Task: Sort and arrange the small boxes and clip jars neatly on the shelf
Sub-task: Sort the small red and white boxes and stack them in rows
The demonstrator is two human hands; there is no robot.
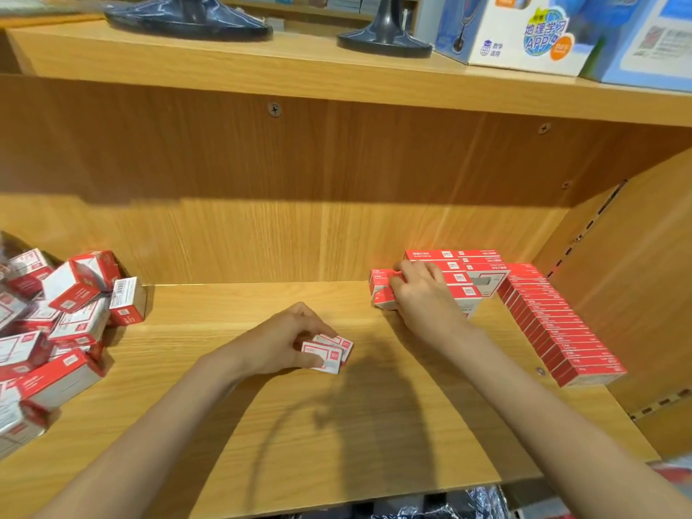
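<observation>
On the wooden shelf (284,413), my left hand (284,342) grips two small red-and-white boxes (331,352) near the middle. My right hand (423,294) holds small red boxes (382,290) against the left end of a stacked block of red boxes (464,271) at the back right. A long neat row of red boxes (561,327) runs along the right side toward the front. A loose heap of red-and-white boxes (63,320) lies at the far left. No clip jars show.
The shelf's back panel (262,237) and right side wall (636,294) bound the space. The upper shelf (262,69) carries two dark stand bases (385,39) and blue printed cartons (524,35). Dark packaged goods (483,500) sit below the front edge.
</observation>
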